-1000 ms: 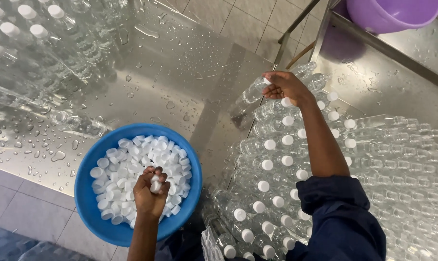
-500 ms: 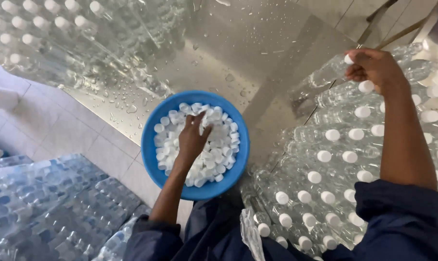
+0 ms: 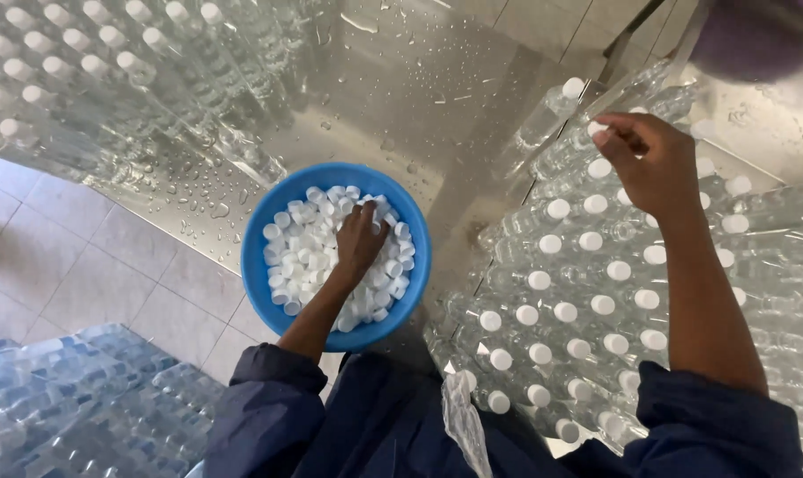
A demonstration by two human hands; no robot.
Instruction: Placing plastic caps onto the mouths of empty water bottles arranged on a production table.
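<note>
A blue bowl (image 3: 258,265) full of white bottle caps (image 3: 295,252) sits in front of me on the wet steel table. My left hand (image 3: 359,241) reaches down into the caps, fingers curled among them. My right hand (image 3: 651,164) rests on top of a stack of clear plastic bottles (image 3: 561,301) lying on their sides, its fingertips pinching a white cap on one bottle's neck. One capped bottle (image 3: 548,115) lies apart at the stack's far edge.
Another pile of capped clear bottles (image 3: 109,62) fills the far left of the wet steel table (image 3: 401,80). Shrink-wrapped packs of bottles (image 3: 65,407) stand on the tiled floor at lower left. A loose plastic bag (image 3: 463,425) hangs by my lap.
My left hand has stayed in the bowl, digging among the caps. My right hand has stayed at the far top of the bottle stack while my view swung left and back.
</note>
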